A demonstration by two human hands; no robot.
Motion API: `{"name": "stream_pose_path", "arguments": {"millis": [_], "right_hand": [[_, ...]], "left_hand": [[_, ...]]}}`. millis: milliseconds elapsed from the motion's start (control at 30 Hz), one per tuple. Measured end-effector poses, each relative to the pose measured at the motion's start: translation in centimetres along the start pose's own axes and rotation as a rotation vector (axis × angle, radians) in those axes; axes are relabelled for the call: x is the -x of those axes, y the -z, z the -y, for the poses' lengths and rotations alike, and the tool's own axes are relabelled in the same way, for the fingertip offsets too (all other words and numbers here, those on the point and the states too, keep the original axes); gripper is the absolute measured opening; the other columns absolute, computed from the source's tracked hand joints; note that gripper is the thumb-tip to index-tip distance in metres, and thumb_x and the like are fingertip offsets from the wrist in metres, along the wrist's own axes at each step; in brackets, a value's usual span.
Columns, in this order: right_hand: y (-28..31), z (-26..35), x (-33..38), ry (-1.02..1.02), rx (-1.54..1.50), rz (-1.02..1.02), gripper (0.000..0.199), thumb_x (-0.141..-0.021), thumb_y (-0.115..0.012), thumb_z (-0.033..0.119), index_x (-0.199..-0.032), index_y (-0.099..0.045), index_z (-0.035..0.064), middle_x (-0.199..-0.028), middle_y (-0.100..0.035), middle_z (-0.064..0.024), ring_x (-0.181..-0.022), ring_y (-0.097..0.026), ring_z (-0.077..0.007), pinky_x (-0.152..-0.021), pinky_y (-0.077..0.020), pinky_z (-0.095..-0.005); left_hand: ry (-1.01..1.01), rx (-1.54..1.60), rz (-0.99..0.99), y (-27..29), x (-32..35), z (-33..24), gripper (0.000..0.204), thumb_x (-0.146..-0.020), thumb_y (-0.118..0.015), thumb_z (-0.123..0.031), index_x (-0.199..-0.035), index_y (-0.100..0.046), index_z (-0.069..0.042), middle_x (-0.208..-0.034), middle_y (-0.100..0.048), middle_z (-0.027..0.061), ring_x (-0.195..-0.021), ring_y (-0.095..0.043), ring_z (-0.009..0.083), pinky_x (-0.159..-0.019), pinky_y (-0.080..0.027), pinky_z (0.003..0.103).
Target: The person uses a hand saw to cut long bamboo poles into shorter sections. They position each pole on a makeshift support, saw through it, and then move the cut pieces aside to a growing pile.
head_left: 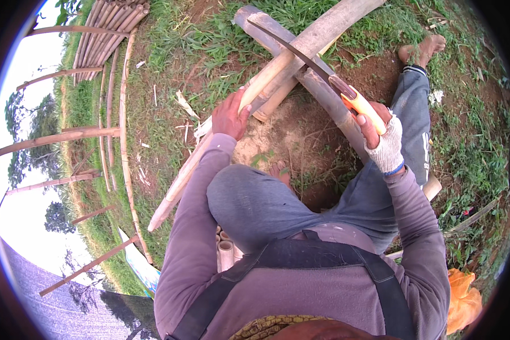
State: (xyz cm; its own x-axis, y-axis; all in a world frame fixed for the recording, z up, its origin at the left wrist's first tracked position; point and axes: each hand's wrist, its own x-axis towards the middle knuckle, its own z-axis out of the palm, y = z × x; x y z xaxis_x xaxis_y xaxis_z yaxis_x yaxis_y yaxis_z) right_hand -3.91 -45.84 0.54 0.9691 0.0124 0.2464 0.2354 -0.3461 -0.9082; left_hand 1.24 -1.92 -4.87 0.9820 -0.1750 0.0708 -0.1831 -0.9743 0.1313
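A long bamboo pole slants from the upper right down to the left of my knee, crossing over other bamboo pieces. My left hand, bare, is closed around this pole below the crossing. In my right hand, which wears a whitish glove with bare fingertips, is a curved hand saw with an orange and brown handle. Its dark blade lies across the pole above my left hand, reaching the upper left. Under the pole, a greyish bamboo length crosses the other way. Whether the teeth are cutting into it cannot be made out.
Several short cut bamboo tubes stand beside my left thigh. A bamboo rail frame runs along the left, with a stack of poles at the upper left. Pale dust and shavings lie on the soil. An orange cloth or bag is at lower right.
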Motion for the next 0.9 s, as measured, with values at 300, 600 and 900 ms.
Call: {"name": "stream_pose_path", "arguments": {"millis": [300, 600, 900], "right_hand": [[-0.8, -0.7, -2.1, -0.015, -0.029, 0.054, 0.027, -0.102, -0.074, 0.025, -0.112, -0.076, -0.0009, -0.099, -0.074, -0.0205, -0.08, -0.071, -0.0363, -0.072, -0.0539, -0.0426], [0.1, -1.5, 0.3, 0.072, 0.079, 0.033, 0.022, -0.103, -0.072, 0.02, -0.113, -0.075, -0.0002, -0.098, -0.073, -0.017, -0.075, -0.07, -0.0348, -0.067, -0.0539, -0.0431], [-4.7, -0.9, -5.2, 0.129, 0.069, -0.041, 0.023, -0.102, -0.075, 0.026, -0.108, -0.076, 0.004, -0.082, -0.069, -0.018, -0.069, -0.068, -0.0377, -0.063, -0.0505, -0.046]], "left_hand": [[-0.024, -0.003, -0.024, -0.4, -0.8, -0.1, 0.064, -0.108, -0.063, -0.046, -0.166, -0.047, -0.025, -0.151, -0.064, 0.0133, -0.135, -0.063, 0.0362, -0.114, -0.045, 0.052], [-0.012, -0.016, -0.003, 0.4, -0.8, -0.2, 0.064, -0.107, -0.065, -0.044, -0.165, -0.048, -0.023, -0.151, -0.064, 0.0145, -0.135, -0.063, 0.0375, -0.113, -0.046, 0.053], [-0.093, -0.047, -0.157, -1.0, -0.7, 0.2, 0.06, -0.105, -0.069, -0.042, -0.16, -0.054, -0.023, -0.154, -0.058, 0.012, -0.139, -0.058, 0.0373, -0.114, -0.044, 0.055]]}}
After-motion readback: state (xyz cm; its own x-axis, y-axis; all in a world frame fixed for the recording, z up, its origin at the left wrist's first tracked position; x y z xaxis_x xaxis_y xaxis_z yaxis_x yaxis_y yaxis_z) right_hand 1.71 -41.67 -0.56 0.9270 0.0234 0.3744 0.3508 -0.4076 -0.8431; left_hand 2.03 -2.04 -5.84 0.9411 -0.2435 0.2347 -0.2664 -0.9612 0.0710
